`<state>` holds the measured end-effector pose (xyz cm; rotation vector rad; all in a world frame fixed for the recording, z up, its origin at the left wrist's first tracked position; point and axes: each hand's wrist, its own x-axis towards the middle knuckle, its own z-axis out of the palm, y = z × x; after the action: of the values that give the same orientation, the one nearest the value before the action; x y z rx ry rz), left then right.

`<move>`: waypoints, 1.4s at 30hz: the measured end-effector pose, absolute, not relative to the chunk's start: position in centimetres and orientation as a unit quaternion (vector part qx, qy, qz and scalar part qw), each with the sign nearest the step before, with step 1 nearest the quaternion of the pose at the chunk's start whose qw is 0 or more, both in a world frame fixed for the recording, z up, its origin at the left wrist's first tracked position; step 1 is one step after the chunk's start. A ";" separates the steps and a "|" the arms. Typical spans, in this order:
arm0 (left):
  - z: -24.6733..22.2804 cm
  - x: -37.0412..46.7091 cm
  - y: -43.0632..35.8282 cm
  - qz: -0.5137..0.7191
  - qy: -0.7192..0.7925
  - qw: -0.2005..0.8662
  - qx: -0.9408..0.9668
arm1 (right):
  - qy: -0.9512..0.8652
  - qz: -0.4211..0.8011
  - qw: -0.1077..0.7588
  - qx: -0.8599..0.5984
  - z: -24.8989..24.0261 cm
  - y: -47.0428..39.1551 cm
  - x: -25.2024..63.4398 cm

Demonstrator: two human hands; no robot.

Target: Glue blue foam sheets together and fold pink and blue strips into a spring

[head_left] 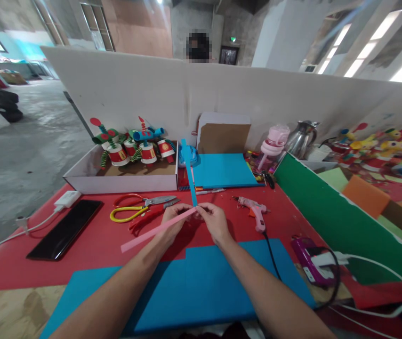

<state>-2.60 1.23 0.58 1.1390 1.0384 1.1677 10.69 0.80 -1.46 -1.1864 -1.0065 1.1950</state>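
Note:
Near the middle of the view, a pink paper strip [155, 230] and a blue paper strip [190, 179] meet at an angle between my fingertips. My left hand [177, 221] is closed on the pink strip close to that joint, and the strip's free end slants down to the left over my wrist. My right hand [215, 221] pinches the joined ends from the other side. The blue strip points away from me, over the blue paper stack. Large blue sheets [201, 292] lie under my forearms.
Scissors [128, 214] and a black phone [65, 230] lie left; a pink glue gun [257, 214] and purple power strip [312, 266] are right. Behind stand a box of paper-cup figures [121, 182], a blue paper stack [222, 169] and a pink bottle [275, 141]. A green panel [345, 221] edges the right.

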 end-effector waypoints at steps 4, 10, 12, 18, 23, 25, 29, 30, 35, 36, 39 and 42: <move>0.9 -2.4 1.0 0.478 0.442 0.576 0.494 | -0.424 0.467 0.578 -0.518 -1.0 0.7 10.7; 0.5 -2.5 1.2 0.499 0.437 0.583 0.469 | -0.436 0.497 0.567 -0.492 -1.0 0.6 10.5; 0.2 -2.6 1.4 0.506 0.447 0.574 0.463 | -0.442 0.509 0.553 -0.489 -1.0 0.6 10.4; 0.3 -2.6 1.3 0.494 0.456 0.565 0.479 | -0.455 0.512 0.529 -0.500 -0.9 0.5 10.7; 0.3 -2.6 1.2 0.506 0.457 0.552 0.480 | -0.468 0.477 0.528 -0.524 -0.9 0.5 10.9; 0.1 -2.7 1.3 0.505 0.456 0.556 0.477 | -0.460 0.489 0.528 -0.520 -0.9 0.6 10.8; -0.3 -2.8 1.5 0.507 0.454 0.558 0.475 | -0.433 0.546 0.525 -0.489 -0.6 0.6 10.7; -0.3 -2.8 1.6 0.511 0.449 0.561 0.472 | -0.428 0.549 0.525 -0.489 -0.5 0.6 10.7; 0.2 -2.6 1.5 0.508 0.431 0.587 0.461 | -0.428 0.524 0.530 -0.511 -0.2 0.5 11.0; 0.3 -2.6 1.4 0.504 0.432 0.584 0.466 | -0.437 0.513 0.532 -0.512 -0.3 0.6 11.0; 0.6 -2.6 1.4 0.497 0.436 0.573 0.485 | -0.457 0.486 0.540 -0.513 -0.5 0.7 11.0; 0.3 -2.7 1.5 0.495 0.448 0.560 0.490 | -0.435 0.526 0.539 -0.493 -0.6 0.7 11.0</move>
<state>-2.71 1.53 0.34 1.1557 1.0567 1.1671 10.97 0.70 -0.62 -1.1736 -1.0358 1.2510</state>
